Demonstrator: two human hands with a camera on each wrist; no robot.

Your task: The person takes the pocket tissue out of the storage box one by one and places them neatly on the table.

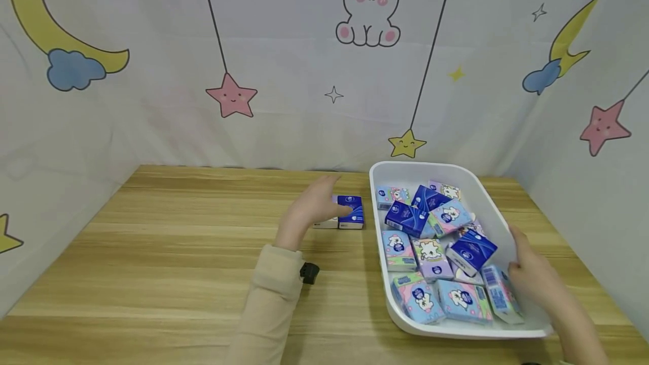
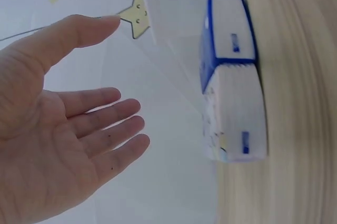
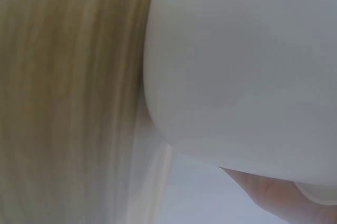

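Note:
My left hand [image 1: 310,207] hovers over two tissue packs that lie side by side on the table, its fingers extended and thumb spread apart. One is a dark blue tissue pack [image 1: 355,218]; the other, a pale tissue pack [image 2: 239,113], is partly covered by the hand in the head view. In the left wrist view the palm [image 2: 47,155] holds nothing. At the right, my right hand [image 1: 537,275] grips the side rim of a white plastic bin [image 1: 456,331], thumb on the inner side. Several blue and cartoon-printed tissue packs [image 1: 463,301] lie jumbled inside it.
The wooden table [image 1: 167,252] carries the bin on its right part. A white curtain [image 1: 294,32] with printed stars, moons and a rabbit hangs behind and along both sides. A black strap [image 1: 309,273] circles the left wrist.

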